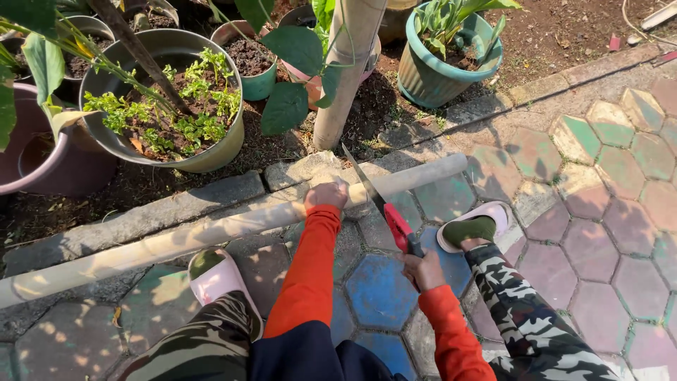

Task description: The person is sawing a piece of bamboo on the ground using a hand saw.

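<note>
Head view shows my right hand [424, 269] closed around the red handle of a hand saw [381, 204], its blade resting across a long bamboo pole [211, 233]. My left hand [326, 195] grips the pole just beside the blade, pressing it down. That pole lies along the stone kerb [176, 204] on hexagonal paving [599, 233], with potted plants [169, 106] beyond and my pink sandals [218, 279] either side.

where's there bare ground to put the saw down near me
Free: the paving right of the right foot, and the blue tile between the arms. Crowded: the bed beyond the curb, packed with pots, and the pole across the front.
</note>
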